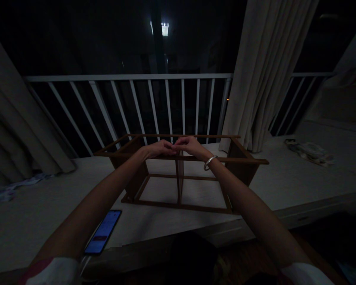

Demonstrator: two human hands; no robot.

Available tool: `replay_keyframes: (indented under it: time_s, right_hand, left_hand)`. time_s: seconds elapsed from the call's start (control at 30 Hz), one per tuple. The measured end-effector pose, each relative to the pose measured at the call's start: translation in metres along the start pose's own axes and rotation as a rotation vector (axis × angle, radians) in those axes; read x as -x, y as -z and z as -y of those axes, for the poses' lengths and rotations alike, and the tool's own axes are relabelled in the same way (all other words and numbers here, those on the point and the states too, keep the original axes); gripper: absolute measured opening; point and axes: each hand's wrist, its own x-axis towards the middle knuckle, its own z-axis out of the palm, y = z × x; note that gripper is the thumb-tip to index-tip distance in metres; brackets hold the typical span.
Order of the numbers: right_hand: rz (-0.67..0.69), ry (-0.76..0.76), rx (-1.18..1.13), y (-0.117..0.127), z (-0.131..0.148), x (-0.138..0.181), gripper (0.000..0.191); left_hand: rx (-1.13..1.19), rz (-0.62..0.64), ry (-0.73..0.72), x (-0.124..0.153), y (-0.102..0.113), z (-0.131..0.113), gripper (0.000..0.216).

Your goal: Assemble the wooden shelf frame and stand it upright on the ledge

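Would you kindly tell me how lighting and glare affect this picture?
Head view: the scene is dim, the wooden frame murky; head view: a white light glares against darkness; head view: fine detail between the left hand and right hand is unclear.

My two hands meet fingertip to fingertip above the top rail of a brown wooden frame (178, 182).
My left hand (161, 148) and right hand (191, 145) have their fingers bunched; whether they pinch something small I can't tell. A silver bracelet (210, 162) circles my right wrist. The frame stands on a pale surface (62, 206), its lower rail near the front edge. By that edge, to the left, a lit phone (103, 233) lies beside my forearm. A white railing (166, 77) runs along the far edge.
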Motion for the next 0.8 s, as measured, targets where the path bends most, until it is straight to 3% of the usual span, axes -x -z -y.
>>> replay_keyframes:
  time_s: [0.43,0.8]
  right_hand:
    - [-0.006,0.058,0.053,-0.0011,0.0053,0.001,0.029]
    - [0.002,0.018,0.007,-0.0016,0.0046,0.0011,0.027]
  left_hand:
    - [-0.031,-0.037,-0.018,0.0001,-0.0011,-0.0009,0.024]
    - [0.032,0.016,-0.016,0.0014,-0.0006,-0.001,0.024]
